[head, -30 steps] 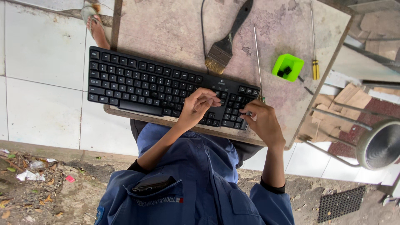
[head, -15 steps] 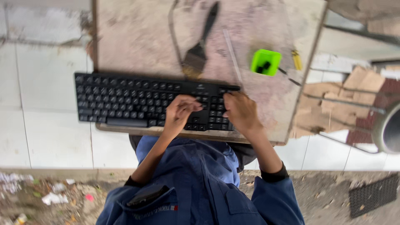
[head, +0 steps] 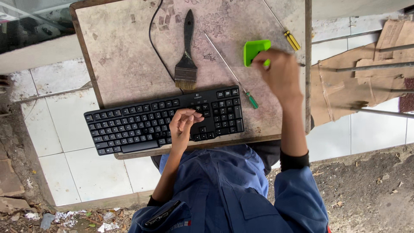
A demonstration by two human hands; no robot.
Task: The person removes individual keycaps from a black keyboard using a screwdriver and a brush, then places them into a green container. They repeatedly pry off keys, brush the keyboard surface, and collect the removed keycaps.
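A black keyboard (head: 138,125) lies along the near edge of a worn wooden table (head: 120,51). My left hand (head: 184,125) rests on its keys near the right end, with the fingers curled and nothing in them. My right hand (head: 280,73) is raised over the table's right side, blurred by motion. Its fingertips are at a small bright green tray (head: 254,49), and I cannot tell whether they hold anything. A thin screwdriver with a green handle (head: 251,100) lies between the keyboard and the tray.
A black-handled paintbrush (head: 186,64) and the keyboard's black cable (head: 154,43) lie behind the keyboard. A yellow-handled screwdriver (head: 292,41) lies by the table's right edge. Flattened cardboard (head: 345,86) and metal rods (head: 375,67) sit to the right. White floor tiles (head: 56,116) are on the left.
My right hand has left the keyboard's right end and swung out to the green tray. My left hand stays on the keys. The camera view has shifted.
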